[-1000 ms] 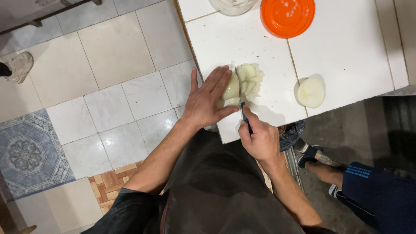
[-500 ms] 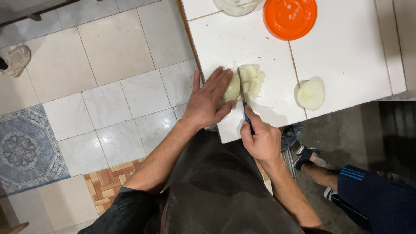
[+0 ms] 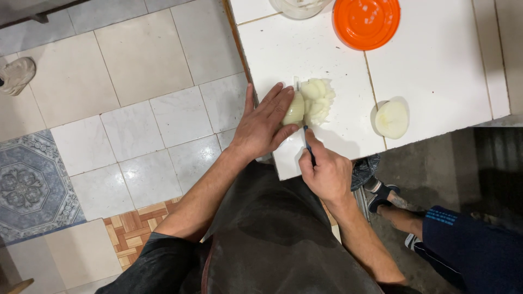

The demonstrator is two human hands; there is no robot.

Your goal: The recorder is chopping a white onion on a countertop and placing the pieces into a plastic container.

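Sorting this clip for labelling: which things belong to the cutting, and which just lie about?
In use: left hand steadying half onion; right hand gripping knife; cut slices.
Lying about: other onion half, orange lid, clear bowl.

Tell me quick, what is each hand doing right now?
Left hand: open, fingers flat, pressing down on the onion half being sliced.
Right hand: closed around the handle of a knife, blade at the onion.

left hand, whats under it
The left hand presses an onion half on the white counter; slices lie beside it. The part beneath the fingers is hidden.
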